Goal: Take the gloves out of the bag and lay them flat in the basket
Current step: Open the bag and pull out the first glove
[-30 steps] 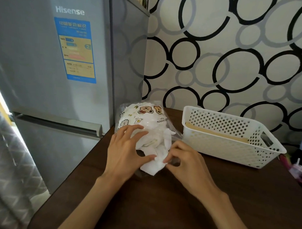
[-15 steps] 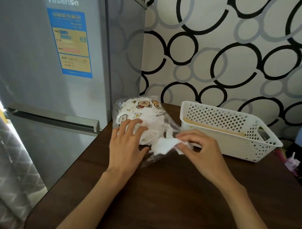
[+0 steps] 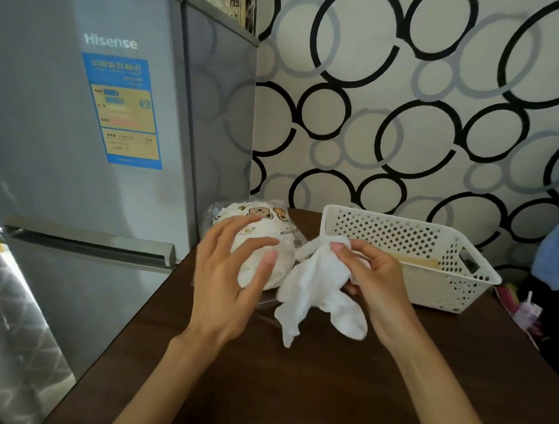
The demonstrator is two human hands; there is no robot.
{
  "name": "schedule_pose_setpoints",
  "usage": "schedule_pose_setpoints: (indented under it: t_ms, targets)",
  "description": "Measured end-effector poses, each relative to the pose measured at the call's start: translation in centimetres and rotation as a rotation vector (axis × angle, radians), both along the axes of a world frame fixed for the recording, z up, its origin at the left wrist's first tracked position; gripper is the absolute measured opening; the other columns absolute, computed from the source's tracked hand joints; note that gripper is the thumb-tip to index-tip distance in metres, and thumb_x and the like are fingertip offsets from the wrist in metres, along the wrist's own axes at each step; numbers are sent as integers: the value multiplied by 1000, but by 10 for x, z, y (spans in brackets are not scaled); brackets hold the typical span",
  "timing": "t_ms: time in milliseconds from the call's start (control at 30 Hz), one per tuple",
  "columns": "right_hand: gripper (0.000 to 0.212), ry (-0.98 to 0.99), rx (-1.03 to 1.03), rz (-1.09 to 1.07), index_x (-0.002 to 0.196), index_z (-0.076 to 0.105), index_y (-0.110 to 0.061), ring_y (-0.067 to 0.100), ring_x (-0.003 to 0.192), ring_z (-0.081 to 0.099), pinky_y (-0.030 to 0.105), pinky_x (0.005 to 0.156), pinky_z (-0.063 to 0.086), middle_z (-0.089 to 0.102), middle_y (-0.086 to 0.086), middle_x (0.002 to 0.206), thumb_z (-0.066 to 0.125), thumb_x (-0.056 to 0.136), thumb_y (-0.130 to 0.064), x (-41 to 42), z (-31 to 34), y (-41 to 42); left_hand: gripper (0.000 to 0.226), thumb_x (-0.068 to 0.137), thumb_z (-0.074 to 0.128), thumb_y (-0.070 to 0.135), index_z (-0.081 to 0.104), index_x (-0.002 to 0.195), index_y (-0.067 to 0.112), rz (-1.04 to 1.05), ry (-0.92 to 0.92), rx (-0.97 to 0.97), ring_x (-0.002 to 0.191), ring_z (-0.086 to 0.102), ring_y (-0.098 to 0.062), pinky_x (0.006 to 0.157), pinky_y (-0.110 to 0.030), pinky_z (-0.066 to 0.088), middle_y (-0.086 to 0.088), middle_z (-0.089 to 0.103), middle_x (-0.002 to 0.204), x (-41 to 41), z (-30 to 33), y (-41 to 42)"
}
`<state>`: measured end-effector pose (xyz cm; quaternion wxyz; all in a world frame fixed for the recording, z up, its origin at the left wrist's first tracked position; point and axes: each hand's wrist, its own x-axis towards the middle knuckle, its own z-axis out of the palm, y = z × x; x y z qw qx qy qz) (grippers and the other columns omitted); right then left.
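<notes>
Gloves are the concern, and one white glove [image 3: 319, 295] is seen at the centre of the frame, pinched near its upper edge by the thumb and fingers of the right hand [image 3: 374, 278]. It is held above the tabletop [image 3: 297, 387] so that its crumpled cloth hangs down and can fall open, which is judged useful before it is laid flat. Just to its left the clear bag [image 3: 261, 239] is found, bulging with more white cloth and printed with small bear figures; the rest of the gloves are presumably packed there. The left hand [image 3: 235, 273] is spread over the bag's near side, fingers straight and lightly fanned; it is judged to be steadying the bag while a glove is drawn out.

To the right of centre the white perforated basket [image 3: 428, 267] is placed close to the glove, its open top within easy reach. No glove is seen in it yet; only a pale flat strip is visible inside.

At the left of the frame a grey refrigerator [image 3: 84, 141] is seen, and a ringed wallpaper [image 3: 402, 105] fills the upper right.
</notes>
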<state>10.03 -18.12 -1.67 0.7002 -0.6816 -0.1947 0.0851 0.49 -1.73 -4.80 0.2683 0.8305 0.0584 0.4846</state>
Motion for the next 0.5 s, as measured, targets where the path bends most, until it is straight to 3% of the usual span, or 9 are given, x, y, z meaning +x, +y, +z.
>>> schedule_pose_setpoints:
  t_ms: [67, 133, 267, 400, 500]
  targets:
    - [9, -65, -45, 29, 93, 69, -25, 10, 80, 65, 19, 58, 51, 71, -2, 85, 67, 84, -26, 6, 11, 2, 41, 81, 50, 67, 54, 117, 48, -170, 128, -85, 120, 37, 13, 95, -15, 31, 39, 47, 121, 4, 24, -12]
    - [18, -119, -63, 52, 99, 70, -22, 10, 76, 66, 16, 53, 49, 71, 0, 85, 70, 82, -26, 15, 25, 3, 53, 75, 67, 61, 48, 123, 47, -288, 319, -167, 109, 44, 18, 86, -12, 39, 42, 50, 109, 18, 44, -17]
    - [26, -147, -61, 33, 102, 67, -26, 10, 77, 69, 20, 57, 52, 72, -2, 93, 75, 77, -28, 41, 49, 1, 13, 83, 70, 34, 69, 96, 31, -476, 549, -375, 81, 67, 5, 70, -16, 54, 21, 71, 85, 54, 77, -11]
    - [53, -138, -290, -29, 127, 48, -28, 4, 97, 57, 21, 71, 45, 57, -11, 116, 61, 82, -53, 76, 53, -11, 17, 86, 69, 23, 72, 99, 13, -502, 411, -856, 70, 69, -8, 62, -18, 55, 0, 74, 83, 92, 81, -15]
    - [62, -281, -639, 29, 128, 44, -30, 3, 101, 53, 24, 81, 44, 53, -13, 118, 57, 77, -63, 99, 36, -24, 20, 87, 67, 23, 70, 103, 12, -419, 291, -1051, 83, 69, -17, 73, -29, 56, -6, 73, 93, 117, 74, -19]
